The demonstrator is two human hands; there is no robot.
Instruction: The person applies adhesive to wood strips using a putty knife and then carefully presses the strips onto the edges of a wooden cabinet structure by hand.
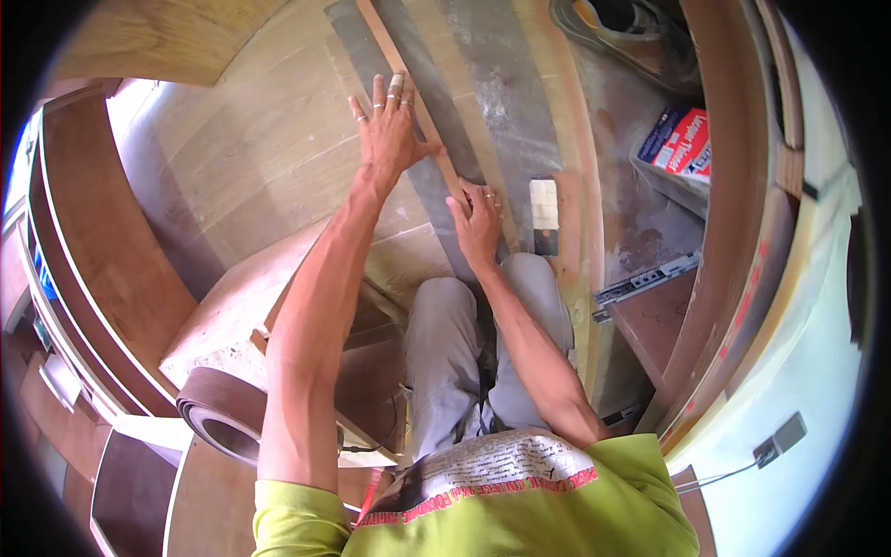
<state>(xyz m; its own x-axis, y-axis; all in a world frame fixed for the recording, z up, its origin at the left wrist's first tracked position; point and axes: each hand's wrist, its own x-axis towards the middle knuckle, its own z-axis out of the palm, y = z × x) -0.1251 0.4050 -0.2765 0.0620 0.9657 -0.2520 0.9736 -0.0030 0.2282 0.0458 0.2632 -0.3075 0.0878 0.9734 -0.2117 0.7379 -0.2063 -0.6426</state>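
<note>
A long, thin reddish-brown wooden strip [385, 42] runs from the far edge down to my right hand, lying along a dark grey band [429, 200] on the wooden surface. My left hand [388, 132] rests beside the strip with its fingers spread. Its thumb reaches across the wood, and light wraps circle several fingers. Closer to my knees, my right hand [478, 221] grips the strip's near end between thumb and fingers. Wraps show on those fingers too. To its right lies a small block [544, 206], pale on top and dark at the near end.
A red-and-blue printed container [682, 148] and a shoe [640, 37] are at the far right. Below them is a metal drawer slide [647, 283]. A wooden box [237, 316] and a roll of brown edging [223, 413] stand left. Curved wooden panels [121, 232] line the left side.
</note>
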